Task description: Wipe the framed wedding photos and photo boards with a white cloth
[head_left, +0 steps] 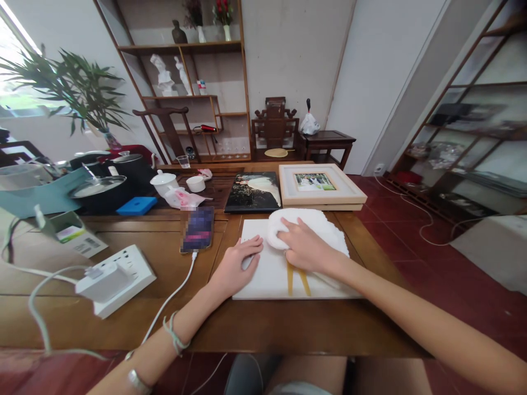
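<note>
Two bare hands work apart at the front of a brown wooden table [308, 329], one to each side of a white board [263, 280] that lies flat, its longer side apparently running left to right. The right hand [307, 244] is closed over a thick white cloth [323, 219], which covers much of the board's far and right parts; the cloth's length slants from the far left toward the near right, partly under the right forearm. The left hand [239, 266], unclenched and with fingers extended, straddles the board's left edge, its fingertips just short of the cloth. The right hand is thus the nearer to the cloth, and touching it. Gold-coloured strips [302, 282] show on the board below the right hand.

Beyond the board lie a dark picture panel [251, 192] and a pale-framed photograph [288, 189]. To the left are a phone [197, 233] on a white cable and a power strip [138, 269]. Behind stand a carved chair [275, 126] and wooden shelves [181, 48], over a red-tiled floor [382, 225].
</note>
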Action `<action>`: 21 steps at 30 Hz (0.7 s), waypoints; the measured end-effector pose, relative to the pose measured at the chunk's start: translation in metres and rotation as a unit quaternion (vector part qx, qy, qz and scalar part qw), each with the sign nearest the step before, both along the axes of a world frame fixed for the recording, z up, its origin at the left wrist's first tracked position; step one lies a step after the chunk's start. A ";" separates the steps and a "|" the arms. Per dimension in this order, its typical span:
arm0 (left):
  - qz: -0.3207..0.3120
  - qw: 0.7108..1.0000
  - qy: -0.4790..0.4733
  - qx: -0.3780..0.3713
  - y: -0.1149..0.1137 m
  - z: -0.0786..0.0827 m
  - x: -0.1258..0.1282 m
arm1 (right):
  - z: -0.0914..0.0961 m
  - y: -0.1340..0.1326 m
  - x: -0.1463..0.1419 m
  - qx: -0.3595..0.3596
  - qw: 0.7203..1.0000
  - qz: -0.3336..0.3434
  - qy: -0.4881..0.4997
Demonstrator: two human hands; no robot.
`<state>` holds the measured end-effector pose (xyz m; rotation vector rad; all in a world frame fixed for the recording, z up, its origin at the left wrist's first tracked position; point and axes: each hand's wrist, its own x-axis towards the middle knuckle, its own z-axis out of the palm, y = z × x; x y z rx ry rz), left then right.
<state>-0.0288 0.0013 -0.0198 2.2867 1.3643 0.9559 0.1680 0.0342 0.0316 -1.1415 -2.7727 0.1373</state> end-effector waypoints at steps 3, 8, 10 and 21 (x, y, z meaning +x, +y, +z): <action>-0.001 1.000 0.003 0.005 0.000 0.000 0.000 | 0.001 -0.033 0.002 -0.013 0.998 0.055 -0.011; 0.001 1.000 0.003 0.003 0.000 0.000 0.000 | 0.015 -0.094 0.014 -0.066 0.987 0.142 -0.037; 0.001 1.000 0.001 0.001 0.000 0.000 0.000 | 0.018 -0.101 0.018 -0.090 0.985 0.144 -0.030; 0.001 0.999 -0.022 -0.034 0.001 0.002 -0.002 | 0.010 -0.007 -0.007 -0.013 1.000 -0.019 -0.016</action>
